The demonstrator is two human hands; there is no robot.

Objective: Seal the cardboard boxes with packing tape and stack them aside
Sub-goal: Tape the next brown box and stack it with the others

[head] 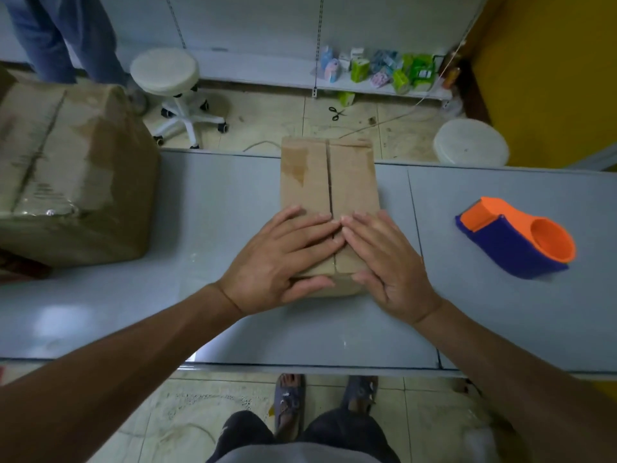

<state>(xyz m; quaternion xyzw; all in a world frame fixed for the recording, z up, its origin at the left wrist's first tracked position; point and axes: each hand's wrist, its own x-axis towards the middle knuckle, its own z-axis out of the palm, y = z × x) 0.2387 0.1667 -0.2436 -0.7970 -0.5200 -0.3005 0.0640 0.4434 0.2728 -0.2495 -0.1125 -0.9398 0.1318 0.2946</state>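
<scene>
Sandalled feet [288, 406] are standing on the tiled floor just below the near edge of the surface [200, 212]. Both forearms are reaching over it to a small box [354, 182] lying in the middle, its length running near to far and its far end reaching the far edge. The left hand [283, 259] and right hand [387, 262] are lying flat on the near end of the box top, one on each flap. Their fingers [310, 228] are stretched straight, pressing down and meeting at the open seam, gripping nothing. The thumbs are resting against the near end face.

An orange and blue dispenser [514, 238] is lying on the right, well apart from the box. A big taped box [66, 168] is sitting at the left. Beyond the far edge, two white stools [165, 73] are standing, scissors [337, 112] are lying on the floor, and packets [384, 70] are sitting on a low shelf [267, 71].
</scene>
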